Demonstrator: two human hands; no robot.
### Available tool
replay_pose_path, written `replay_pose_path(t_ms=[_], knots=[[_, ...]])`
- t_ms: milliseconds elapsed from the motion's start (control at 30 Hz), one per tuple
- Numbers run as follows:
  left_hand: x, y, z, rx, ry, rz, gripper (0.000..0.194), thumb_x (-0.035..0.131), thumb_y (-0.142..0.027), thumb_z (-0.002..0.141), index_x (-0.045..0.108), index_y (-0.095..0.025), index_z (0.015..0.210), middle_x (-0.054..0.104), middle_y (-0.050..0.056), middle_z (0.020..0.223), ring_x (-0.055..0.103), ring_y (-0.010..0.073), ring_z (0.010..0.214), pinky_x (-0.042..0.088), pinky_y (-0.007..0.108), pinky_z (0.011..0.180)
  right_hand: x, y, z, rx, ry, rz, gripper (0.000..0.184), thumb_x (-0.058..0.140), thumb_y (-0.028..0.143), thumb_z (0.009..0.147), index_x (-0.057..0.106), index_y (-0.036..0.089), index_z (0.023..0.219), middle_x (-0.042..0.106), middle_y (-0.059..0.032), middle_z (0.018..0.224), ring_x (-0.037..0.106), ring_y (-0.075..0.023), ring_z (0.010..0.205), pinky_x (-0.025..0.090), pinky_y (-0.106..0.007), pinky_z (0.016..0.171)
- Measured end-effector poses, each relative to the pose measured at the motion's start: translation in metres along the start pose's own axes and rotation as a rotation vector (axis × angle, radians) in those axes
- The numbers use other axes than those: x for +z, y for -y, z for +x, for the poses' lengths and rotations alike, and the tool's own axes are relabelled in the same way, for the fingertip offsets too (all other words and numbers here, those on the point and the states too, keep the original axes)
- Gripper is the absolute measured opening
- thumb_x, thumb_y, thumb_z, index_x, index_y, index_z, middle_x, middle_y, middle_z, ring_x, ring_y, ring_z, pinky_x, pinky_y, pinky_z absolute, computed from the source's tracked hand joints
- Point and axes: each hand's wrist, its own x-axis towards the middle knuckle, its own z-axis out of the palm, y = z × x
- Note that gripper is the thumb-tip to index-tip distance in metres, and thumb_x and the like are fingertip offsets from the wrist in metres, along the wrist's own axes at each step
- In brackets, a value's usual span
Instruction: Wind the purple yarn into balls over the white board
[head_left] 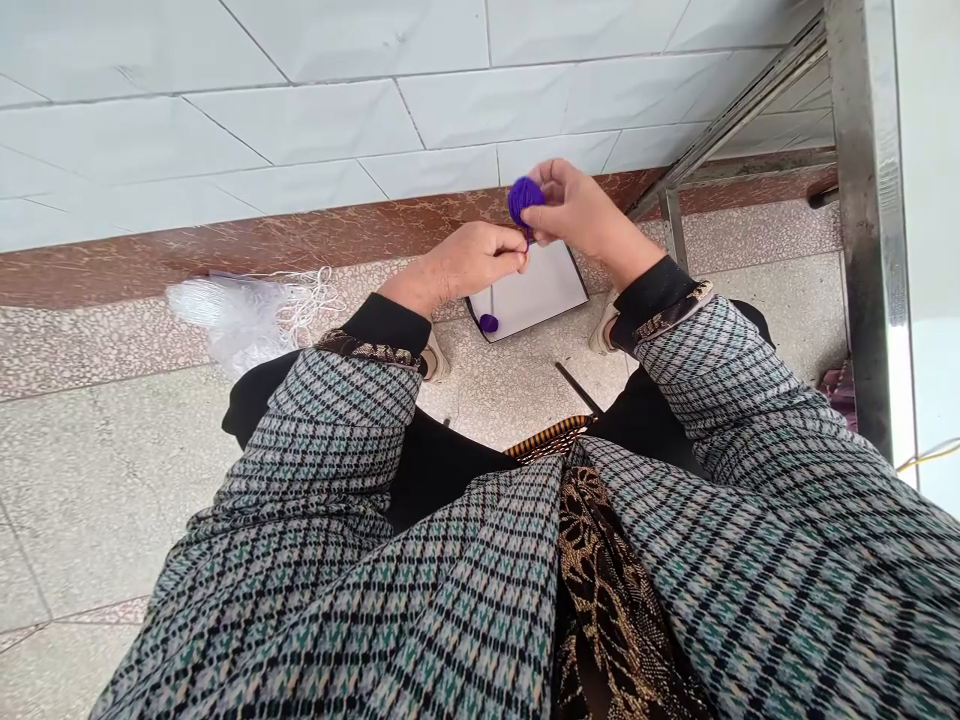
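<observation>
My right hand (574, 212) is closed around a purple yarn ball (525, 202), its thumb pressed on the near side. A short purple strand runs down from the ball to my left hand (480, 258), whose thumb and fingers pinch it just below and to the left. Under both hands, a white, dark-edged flat panel or shallow box (536, 290) lies on the floor. On its left corner rests a smaller purple bundle (488, 323), which looks like yarn too.
A clear plastic bag with white cords (255, 310) lies on the floor at left. A metal frame (862, 220) stands at right. The tiled wall (322, 120) rises ahead. Between my legs are a thin dark stick (577, 388) and a striped woven edge (551, 437).
</observation>
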Motion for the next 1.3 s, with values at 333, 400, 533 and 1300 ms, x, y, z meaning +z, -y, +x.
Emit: replay_pose_path(t_ms=[333, 400, 533, 1300], knots=[[-0.021, 0.005, 0.001, -0.104, -0.143, -0.089, 0.02, 0.06, -0.019, 0.098, 0.06, -0.021, 0.078, 0.049, -0.003, 0.068, 0.047, 0.0148, 0.08, 0.039, 0.034, 0.079, -0.011, 0.011, -0.015, 0.062, 0.355, 0.118, 0.028, 0.074, -0.004, 0.094, 0.067, 0.022, 0.103, 0.07, 0.0047, 0.085, 0.058, -0.0084, 0.063, 0.052, -0.021, 0.067], [-0.016, 0.006, 0.002, -0.083, -0.133, -0.092, 0.018, 0.06, -0.021, 0.098, 0.061, -0.021, 0.079, 0.049, -0.004, 0.067, 0.045, 0.0139, 0.077, 0.037, 0.033, 0.076, -0.009, 0.015, -0.014, 0.038, 0.226, 0.269, 0.024, 0.069, 0.001, 0.104, 0.061, 0.023, 0.107, 0.066, 0.0063, 0.083, 0.056, -0.0078, 0.063, 0.053, -0.019, 0.069], [-0.007, 0.001, -0.002, 0.021, 0.041, -0.078, 0.015, 0.06, -0.024, 0.091, 0.066, -0.02, 0.078, 0.056, -0.002, 0.069, 0.05, 0.0161, 0.07, 0.037, 0.034, 0.071, -0.004, 0.014, -0.008, -0.004, 0.039, 0.229, 0.027, 0.064, 0.0, 0.11, 0.053, 0.024, 0.103, 0.063, 0.006, 0.084, 0.056, -0.0079, 0.062, 0.053, -0.017, 0.065], [-0.016, -0.005, -0.009, -0.003, 0.019, -0.076, 0.012, 0.063, -0.022, 0.085, 0.071, -0.019, 0.076, 0.061, 0.001, 0.07, 0.057, 0.0168, 0.069, 0.045, 0.031, 0.071, -0.009, 0.008, -0.005, 0.046, 0.317, -0.404, 0.037, 0.084, -0.006, 0.088, 0.061, 0.022, 0.09, 0.062, 0.0038, 0.073, 0.06, -0.0136, 0.064, 0.044, -0.024, 0.055]])
